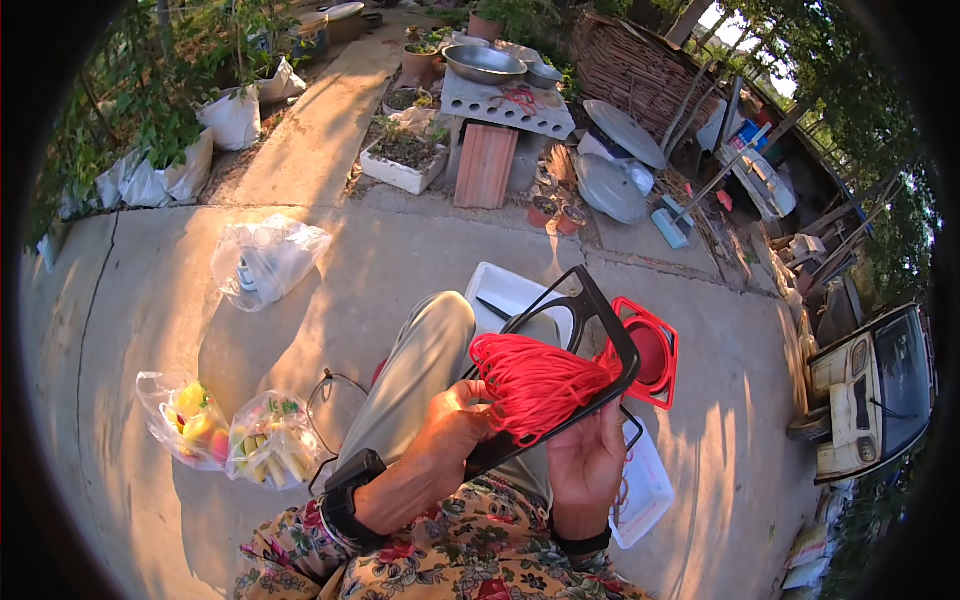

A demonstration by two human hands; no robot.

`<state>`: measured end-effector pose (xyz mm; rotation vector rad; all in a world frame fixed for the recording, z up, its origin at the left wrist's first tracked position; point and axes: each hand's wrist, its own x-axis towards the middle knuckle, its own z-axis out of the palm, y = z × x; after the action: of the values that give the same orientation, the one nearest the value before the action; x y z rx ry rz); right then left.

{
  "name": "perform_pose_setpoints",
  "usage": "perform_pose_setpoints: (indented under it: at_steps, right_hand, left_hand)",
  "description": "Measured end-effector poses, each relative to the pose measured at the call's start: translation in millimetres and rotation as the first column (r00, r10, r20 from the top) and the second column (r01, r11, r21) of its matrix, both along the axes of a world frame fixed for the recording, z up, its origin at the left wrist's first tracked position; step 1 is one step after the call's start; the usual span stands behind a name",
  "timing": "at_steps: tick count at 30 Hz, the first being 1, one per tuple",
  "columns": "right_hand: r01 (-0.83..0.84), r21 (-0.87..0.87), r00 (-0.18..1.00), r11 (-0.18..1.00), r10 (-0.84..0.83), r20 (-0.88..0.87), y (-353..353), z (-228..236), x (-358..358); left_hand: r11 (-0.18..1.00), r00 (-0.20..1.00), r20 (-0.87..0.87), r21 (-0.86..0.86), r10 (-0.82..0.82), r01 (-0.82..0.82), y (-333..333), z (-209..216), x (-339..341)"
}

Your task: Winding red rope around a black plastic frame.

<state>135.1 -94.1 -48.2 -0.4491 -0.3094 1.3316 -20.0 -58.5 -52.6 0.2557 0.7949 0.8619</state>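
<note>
Well left of my left grip, a clear bag of yellow and red produce rests on the concrete ground. My left grip is closed at the near-left end of the red cord hank, thumb against the strands; the hank lies between my two grips, against a black frame. The cord looks light, soft and floppy, its loops likely to slide or tangle, so it is best pinched where the strands gather at the right. The frame seems stiff and is better held by its bars. My right grip supports it from beneath; I cannot tell whether those fingers close. Just beyond sits a red plastic reel.
</note>
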Motion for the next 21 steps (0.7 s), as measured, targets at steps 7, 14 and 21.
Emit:
perform_pose_setpoints:
  at_steps: [7, 14, 21]
  right_hand:
    - [-0.035, -0.031, 0.997, 0.999, 0.032, -0.071, 6, -9, 13]
    - [-0.127, 0.07, 0.986, 0.989, 0.134, -0.098, 9, -28, 40]
    - [-0.255, 0.253, 0.73, 0.933, 0.357, -0.583, 14, -48, 71]
  left_hand:
    - [0.997, 0.997, -0.004, 0.025, -0.073, 0.073, -2, 10, -5]
    - [0.987, 0.987, -0.01, 0.015, -0.161, 0.161, 3, 13, -16]
    - [0.992, 0.992, 0.013, 0.01, -0.129, 0.129, 2, 14, -20]
